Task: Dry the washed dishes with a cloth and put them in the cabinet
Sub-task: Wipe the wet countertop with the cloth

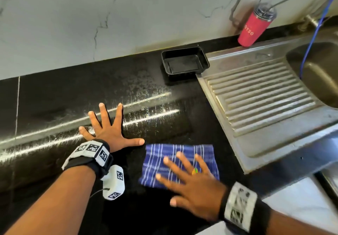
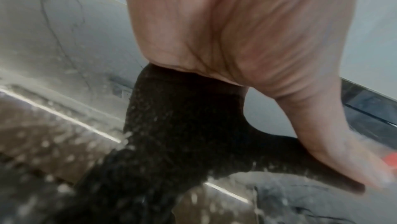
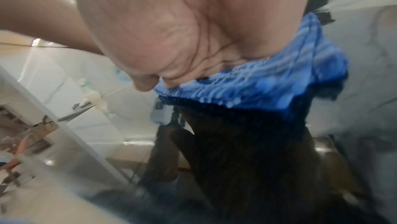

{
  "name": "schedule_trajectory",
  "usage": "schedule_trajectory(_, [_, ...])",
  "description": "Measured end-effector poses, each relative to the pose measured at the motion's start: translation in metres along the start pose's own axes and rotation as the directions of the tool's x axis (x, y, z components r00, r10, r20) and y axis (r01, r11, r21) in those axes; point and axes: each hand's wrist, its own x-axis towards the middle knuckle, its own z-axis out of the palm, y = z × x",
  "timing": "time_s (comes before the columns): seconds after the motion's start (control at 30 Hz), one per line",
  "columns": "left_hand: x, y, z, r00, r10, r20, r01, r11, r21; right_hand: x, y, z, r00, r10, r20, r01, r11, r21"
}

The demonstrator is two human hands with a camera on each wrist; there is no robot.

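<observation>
A folded blue cloth (image 1: 175,158) with white stripes lies on the black countertop (image 1: 64,95) near its front edge. My right hand (image 1: 184,176) hovers or rests flat over the cloth with fingers spread; the right wrist view shows the palm (image 3: 182,28) just above the blue cloth (image 3: 279,81). My left hand (image 1: 108,125) lies flat on the bare counter to the left of the cloth, fingers splayed, holding nothing; its palm (image 2: 247,32) fills the left wrist view. A black rectangular tray (image 1: 184,61) sits empty at the back by the wall. A red tumbler (image 1: 255,27) with lid and straw stands behind the drainboard.
A steel drainboard (image 1: 259,95) and sink basin (image 1: 318,70) lie to the right, with a blue hose (image 1: 311,44) hanging into the basin. A marble wall (image 1: 109,15) backs the counter. The counter surface is streaked with wet glare.
</observation>
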Motion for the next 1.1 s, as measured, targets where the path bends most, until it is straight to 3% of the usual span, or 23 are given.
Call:
schedule_trajectory(0.07, [-0.001, 0.001, -0.002, 1.000, -0.003, 0.010, 0.003, 1.000, 0.006, -0.013, -0.009, 0.012, 0.998, 0.064, -0.024, -0.064, 0.998, -0.003])
schedule_trajectory(0.2, [-0.005, 0.003, -0.004, 1.000, -0.007, 0.013, 0.007, 1.000, 0.030, -0.004, 0.010, 0.015, 0.998, -0.020, -0.061, 0.013, 0.993, -0.117])
schedule_trajectory(0.27, [-0.007, 0.002, -0.003, 1.000, -0.002, -0.003, 0.002, 0.999, 0.042, -0.004, 0.002, 0.018, 0.998, 0.050, -0.025, -0.051, 0.997, -0.050])
schedule_trajectory(0.33, [-0.011, -0.001, -0.003, 0.999, 0.028, -0.025, -0.027, 0.998, 0.054, -0.011, -0.020, 0.030, 0.986, 0.148, -0.077, -0.142, 0.987, 0.070])
schedule_trajectory(0.43, [-0.020, -0.018, -0.003, 0.993, 0.116, -0.026, -0.112, 0.986, 0.120, -0.027, -0.054, 0.047, 0.947, 0.314, -0.064, -0.292, 0.928, 0.233])
schedule_trajectory(0.53, [-0.037, -0.036, 0.004, 0.983, 0.181, 0.003, -0.180, 0.974, 0.139, -0.040, -0.076, 0.052, 0.915, 0.404, 0.015, -0.393, 0.880, 0.268])
schedule_trajectory(0.67, [-0.063, -0.056, 0.026, 0.969, 0.242, 0.045, -0.245, 0.965, 0.089, -0.041, -0.071, 0.053, 0.905, 0.426, -0.017, -0.410, 0.880, 0.241])
schedule_trajectory(0.73, [-0.076, -0.075, 0.037, 0.963, 0.258, 0.074, -0.264, 0.961, 0.081, -0.041, -0.050, 0.056, 0.856, 0.517, 0.005, -0.500, 0.826, 0.260])
schedule_trajectory(0.83, [-0.092, -0.117, 0.050, 0.965, 0.254, 0.059, -0.256, 0.966, 0.028, -0.052, -0.006, 0.056, 0.691, 0.722, 0.023, -0.681, 0.641, 0.354])
schedule_trajectory(0.9, [-0.103, -0.146, 0.054, 0.974, 0.228, 0.022, -0.228, 0.973, 0.035, -0.062, 0.014, 0.054, 0.612, 0.788, 0.067, -0.736, 0.537, 0.411])
schedule_trajectory(1.03, [-0.126, -0.195, 0.066, 0.994, 0.105, -0.002, -0.105, 0.994, 0.022, -0.053, -0.011, 0.058, 0.566, 0.822, 0.062, -0.757, 0.488, 0.435])
schedule_trajectory(1.1, [-0.131, -0.211, 0.075, 0.998, 0.041, -0.041, -0.043, 0.998, -0.037, -0.033, -0.061, 0.066, 0.598, 0.798, -0.081, -0.715, 0.576, 0.396])
